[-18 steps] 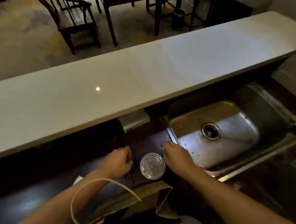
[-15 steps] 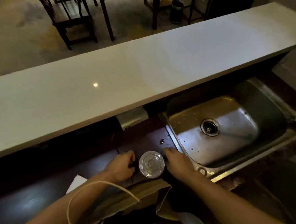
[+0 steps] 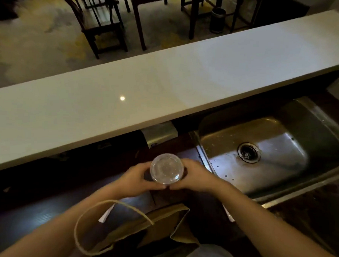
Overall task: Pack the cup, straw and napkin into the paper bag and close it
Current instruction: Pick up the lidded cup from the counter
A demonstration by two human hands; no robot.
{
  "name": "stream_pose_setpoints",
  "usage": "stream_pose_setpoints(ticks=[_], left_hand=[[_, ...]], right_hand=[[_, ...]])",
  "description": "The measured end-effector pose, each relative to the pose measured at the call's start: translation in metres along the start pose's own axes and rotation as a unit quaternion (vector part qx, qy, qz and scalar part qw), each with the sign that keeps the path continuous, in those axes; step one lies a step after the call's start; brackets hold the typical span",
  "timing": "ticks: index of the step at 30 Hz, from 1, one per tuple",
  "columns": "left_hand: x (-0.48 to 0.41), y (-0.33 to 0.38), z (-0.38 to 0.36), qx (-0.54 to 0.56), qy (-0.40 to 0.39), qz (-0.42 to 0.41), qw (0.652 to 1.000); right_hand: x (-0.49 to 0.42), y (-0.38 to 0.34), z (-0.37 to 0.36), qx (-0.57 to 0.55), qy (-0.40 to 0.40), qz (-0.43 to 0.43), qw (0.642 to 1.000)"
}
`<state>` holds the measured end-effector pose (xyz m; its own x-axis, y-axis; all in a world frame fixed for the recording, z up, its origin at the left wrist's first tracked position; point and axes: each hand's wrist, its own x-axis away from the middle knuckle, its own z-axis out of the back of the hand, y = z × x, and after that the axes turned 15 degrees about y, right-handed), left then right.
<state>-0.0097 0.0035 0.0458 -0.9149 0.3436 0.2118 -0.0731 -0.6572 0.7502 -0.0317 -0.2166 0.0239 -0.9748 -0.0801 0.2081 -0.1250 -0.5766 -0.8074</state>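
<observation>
A clear plastic cup [image 3: 166,168] with a lid is seen from above, lifted over the dark counter. My left hand [image 3: 136,180] wraps its left side and my right hand [image 3: 194,178] wraps its right side, fingertips nearly meeting under it. The open brown paper bag [image 3: 164,225] stands close in front of me, below the cup, with a looped paper handle [image 3: 90,215] rising at its left. A white napkin corner [image 3: 106,215] peeks out beside the handle on the counter. A thin white strip [image 3: 229,213], maybe the straw, lies under my right forearm.
A steel sink [image 3: 322,132] with a drain is set into the counter on the right. A long white bar top [image 3: 162,89] runs across behind. Wooden chairs [image 3: 100,27] and a small bin [image 3: 217,19] stand on the floor beyond. Something pale sits at the bottom edge [image 3: 208,254].
Both hands closed in on the cup from either side and have lifted it off the counter, so it looks larger and nearer. The bag has not moved.
</observation>
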Motion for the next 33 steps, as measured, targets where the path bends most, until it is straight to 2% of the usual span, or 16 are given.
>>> stream_pose_setpoints(ticks=[6, 9, 11, 14, 16, 18, 19, 22, 26, 28, 33], left_hand=[[0.054, 0.090, 0.096, 0.032, 0.039, -0.055, 0.997], [0.099, 0.128, 0.122, 0.020, 0.086, -0.085, 0.993], [0.131, 0.146, 0.127, 0.033, 0.118, -0.093, 0.988], [0.181, 0.158, 0.116, 0.065, 0.180, -0.106, 0.976], [0.207, 0.156, 0.103, 0.042, 0.232, -0.092, 0.968], [0.223, 0.147, 0.087, 0.037, 0.239, -0.057, 0.969], [0.229, 0.141, 0.080, 0.037, 0.229, -0.036, 0.972], [0.237, 0.119, 0.064, 0.006, 0.190, 0.025, 0.981], [0.235, 0.098, 0.046, 0.102, 0.157, 0.066, 0.980], [0.231, 0.090, 0.037, 0.102, 0.144, 0.065, 0.982], [0.220, 0.069, 0.020, -0.112, 0.192, 0.064, 0.973]], right_hand=[[0.024, -0.117, 0.066, -0.067, -0.067, 0.130, 0.987], [0.056, -0.161, 0.084, -0.114, -0.093, 0.181, 0.972], [0.077, -0.177, 0.091, -0.132, -0.082, 0.216, 0.964], [0.095, -0.194, 0.084, -0.120, -0.021, 0.288, 0.950], [0.103, -0.195, 0.071, -0.125, -0.013, 0.267, 0.956], [0.114, -0.184, 0.051, -0.091, -0.027, 0.306, 0.947], [0.119, -0.177, 0.041, -0.080, -0.039, 0.312, 0.946], [0.133, -0.165, 0.021, -0.092, -0.082, 0.261, 0.957], [0.141, -0.147, 0.014, -0.018, -0.088, 0.276, 0.957], [0.140, -0.141, 0.009, -0.005, -0.093, 0.262, 0.961], [0.133, -0.127, 0.000, 0.051, -0.069, 0.257, 0.963]])
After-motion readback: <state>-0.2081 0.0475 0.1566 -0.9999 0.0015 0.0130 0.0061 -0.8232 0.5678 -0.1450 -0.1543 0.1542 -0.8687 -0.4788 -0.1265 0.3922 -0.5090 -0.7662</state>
